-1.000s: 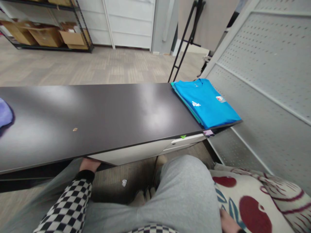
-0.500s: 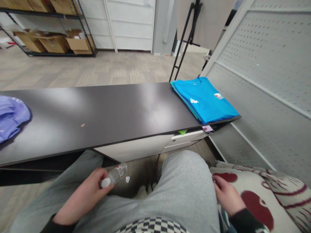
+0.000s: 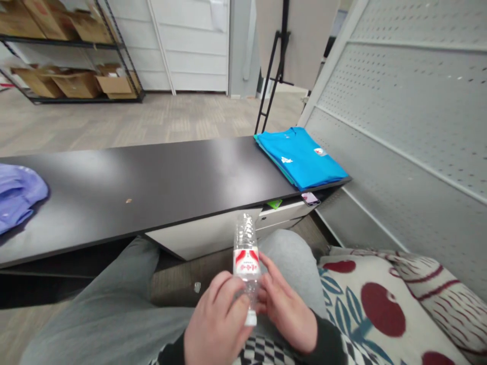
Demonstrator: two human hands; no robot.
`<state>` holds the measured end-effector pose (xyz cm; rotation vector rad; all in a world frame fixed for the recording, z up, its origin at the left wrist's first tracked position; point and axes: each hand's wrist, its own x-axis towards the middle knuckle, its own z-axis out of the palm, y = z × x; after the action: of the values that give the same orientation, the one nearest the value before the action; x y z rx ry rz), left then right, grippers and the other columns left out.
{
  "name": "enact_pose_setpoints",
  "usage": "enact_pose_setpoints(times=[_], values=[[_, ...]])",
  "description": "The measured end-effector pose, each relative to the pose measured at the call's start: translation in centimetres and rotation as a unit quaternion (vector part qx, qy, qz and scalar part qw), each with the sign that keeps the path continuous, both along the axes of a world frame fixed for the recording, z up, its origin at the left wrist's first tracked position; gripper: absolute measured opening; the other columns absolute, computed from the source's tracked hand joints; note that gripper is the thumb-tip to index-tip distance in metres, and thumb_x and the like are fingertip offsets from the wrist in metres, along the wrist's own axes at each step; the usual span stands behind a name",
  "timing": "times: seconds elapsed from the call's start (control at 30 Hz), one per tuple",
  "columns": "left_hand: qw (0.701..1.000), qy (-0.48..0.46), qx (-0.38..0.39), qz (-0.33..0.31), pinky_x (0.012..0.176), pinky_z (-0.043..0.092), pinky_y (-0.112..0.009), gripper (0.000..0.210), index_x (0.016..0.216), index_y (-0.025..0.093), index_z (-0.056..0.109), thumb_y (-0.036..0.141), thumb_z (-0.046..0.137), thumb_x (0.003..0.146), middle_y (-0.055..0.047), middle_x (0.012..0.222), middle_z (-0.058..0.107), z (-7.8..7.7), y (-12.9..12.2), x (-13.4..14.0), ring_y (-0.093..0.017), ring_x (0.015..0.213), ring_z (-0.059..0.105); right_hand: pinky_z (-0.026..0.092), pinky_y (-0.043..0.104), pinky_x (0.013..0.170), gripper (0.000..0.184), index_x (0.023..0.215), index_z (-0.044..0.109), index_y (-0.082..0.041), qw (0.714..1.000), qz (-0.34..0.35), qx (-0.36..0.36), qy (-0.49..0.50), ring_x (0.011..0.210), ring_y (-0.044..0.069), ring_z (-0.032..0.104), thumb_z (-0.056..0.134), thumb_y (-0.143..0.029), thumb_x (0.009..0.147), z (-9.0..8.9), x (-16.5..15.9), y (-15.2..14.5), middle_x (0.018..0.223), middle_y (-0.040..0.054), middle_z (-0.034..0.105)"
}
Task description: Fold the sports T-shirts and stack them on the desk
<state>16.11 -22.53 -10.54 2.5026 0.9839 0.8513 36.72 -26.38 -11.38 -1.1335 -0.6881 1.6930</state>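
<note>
A clear plastic bottle (image 3: 247, 261) with a red and white label and a white cap is held over my lap, its cap end toward me and its base pointing away. My left hand (image 3: 220, 314) is closed around the neck end from the left. On the other side, my right hand (image 3: 283, 306) lies along the bottle with its fingers stretched out and their tips at its side; whether they press on it is hard to see. Liquid inside the bottle cannot be made out.
A dark table (image 3: 171, 177) spans the front, with a folded blue T-shirt (image 3: 300, 159) at its right end and purple clothing (image 3: 19, 195) at its left. A phone (image 3: 310, 198) sits below the right edge. A patterned cushion (image 3: 357, 289) lies on my right, beside a perforated panel (image 3: 411, 126).
My left hand has carried the bottle from the left thigh to the middle of my lap. My right hand has left the cushion side and come to the bottle. The view has shifted slightly.
</note>
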Motion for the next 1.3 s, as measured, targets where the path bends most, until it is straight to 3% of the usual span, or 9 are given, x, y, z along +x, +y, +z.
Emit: enact_pose_setpoints(times=[0.1, 0.23, 0.37, 0.53, 0.67, 0.8, 0.9, 1.07, 1.3], values=[[0.997, 0.033, -0.025, -0.062, 0.107, 0.071, -0.057, 0.053, 0.144, 0.033, 0.07, 0.018, 0.074, 0.093, -0.015, 0.15, 0.071, -0.5, -0.5, 1.6, -0.038, 0.139, 0.068, 0.066, 0.041, 0.086, 0.093, 0.177, 0.041, -0.033, 0.997, -0.061, -0.027, -0.03, 0.105, 0.027, 0.079, 0.081, -0.069, 0.1, -0.2, 0.8, 0.1, 0.137, 0.0098, 0.078], [0.988, 0.024, -0.041, -0.144, 0.123, 0.063, -0.056, 0.074, 0.162, 0.036, 0.058, 0.013, 0.071, 0.092, -0.011, 0.174, 0.056, 0.3, 0.3, 1.6, -0.036, 0.16, 0.055, 0.05, 0.031, 0.045, 0.089, 0.168, 0.047, -0.028, 0.991, -0.079, -0.062, -0.09, 0.061, 0.022, 0.069, 0.08, -0.068, 0.096, 1.6, 6.3, 0.5, 0.102, 0.0069, 0.082], [0.988, 0.019, -0.101, -0.115, 0.125, 0.061, -0.054, 0.074, 0.163, 0.032, 0.057, 0.011, 0.066, 0.093, -0.013, 0.174, 0.056, -1.0, 1.2, 0.1, -0.034, 0.159, 0.057, 0.033, 0.023, 0.039, 0.079, 0.154, 0.052, -0.024, 0.96, -0.141, -0.093, -0.222, 0.05, 0.017, 0.059, 0.081, -0.064, 0.092, 3.4, 15.3, 1.8, 0.08, -0.0004, 0.072], [0.983, 0.027, -0.176, -0.043, 0.127, 0.059, -0.054, 0.07, 0.165, 0.031, 0.059, 0.014, 0.062, 0.097, -0.014, 0.164, 0.065, -5.1, 2.2, -1.9, -0.033, 0.152, 0.063, 0.044, 0.028, 0.048, 0.07, 0.146, 0.055, -0.021, 0.912, -0.124, -0.073, -0.385, 0.055, 0.018, 0.059, 0.08, -0.044, 0.084, 1.4, 22.7, 6.4, 0.079, -0.0014, 0.071], [0.974, 0.053, -0.216, -0.033, 0.127, 0.059, -0.055, 0.071, 0.161, 0.031, 0.063, 0.012, 0.063, 0.093, -0.013, 0.16, 0.068, -7.2, 2.1, -2.9, -0.034, 0.148, 0.067, 0.061, 0.034, 0.077, 0.073, 0.146, 0.059, -0.017, 0.872, -0.074, 0.0, -0.484, 0.086, 0.025, 0.076, 0.08, -0.038, 0.078, -3.1, 23.9, 9.0, 0.109, 0.0109, 0.083], [0.955, 0.104, -0.276, -0.047, 0.128, 0.056, -0.055, 0.067, 0.159, 0.027, 0.065, 0.015, 0.065, 0.093, -0.014, 0.158, 0.07, -7.7, 1.6, -3.7, -0.034, 0.146, 0.067, 0.059, 0.044, 0.11, 0.081, 0.155, 0.057, -0.016, 0.846, -0.083, 0.044, -0.524, 0.119, 0.032, 0.078, 0.079, -0.044, 0.082, -6.9, 24.6, 8.8, 0.137, 0.0172, 0.08], [0.94, 0.141, -0.308, -0.04, 0.13, 0.053, -0.053, 0.062, 0.158, 0.023, 0.065, 0.017, 0.061, 0.097, -0.015, 0.159, 0.069, -7.6, 1.8, -3.8, -0.032, 0.147, 0.065, 0.058, 0.049, 0.112, 0.086, 0.154, 0.057, -0.015, 0.813, -0.145, 0.041, -0.563, 0.122, 0.036, 0.077, 0.081, -0.049, 0.078, -8.4, 25.1, 9.9, 0.139, 0.0211, 0.078], [0.932, 0.181, -0.31, -0.058, 0.125, 0.055, -0.053, 0.062, 0.156, 0.023, 0.066, 0.016, 0.059, 0.095, -0.013, 0.156, 0.07, -7.1, 2.2, -2.5, -0.033, 0.141, 0.067, 0.061, 0.051, 0.106, 0.081, 0.139, 0.063, -0.015, 0.754, -0.212, 0.061, -0.619, 0.114, 0.039, 0.077, 0.086, -0.062, 0.076, -7.9, 24.3, 17.1, 0.128, 0.0228, 0.079], [0.928, 0.19, -0.316, -0.059, 0.123, 0.055, -0.052, 0.064, 0.16, 0.024, 0.064, 0.017, 0.056, 0.096, -0.014, 0.153, 0.072, -6.8, 1.8, -2.5, -0.033, 0.138, 0.07, 0.059, 0.053, 0.111, 0.037, 0.106, 0.075, -0.02, 0.766, -0.183, 0.159, -0.596, 0.119, 0.04, 0.075, 0.081, -0.048, 0.084, -6.4, 21.9, 24.9, 0.112, 0.0215, 0.082]])
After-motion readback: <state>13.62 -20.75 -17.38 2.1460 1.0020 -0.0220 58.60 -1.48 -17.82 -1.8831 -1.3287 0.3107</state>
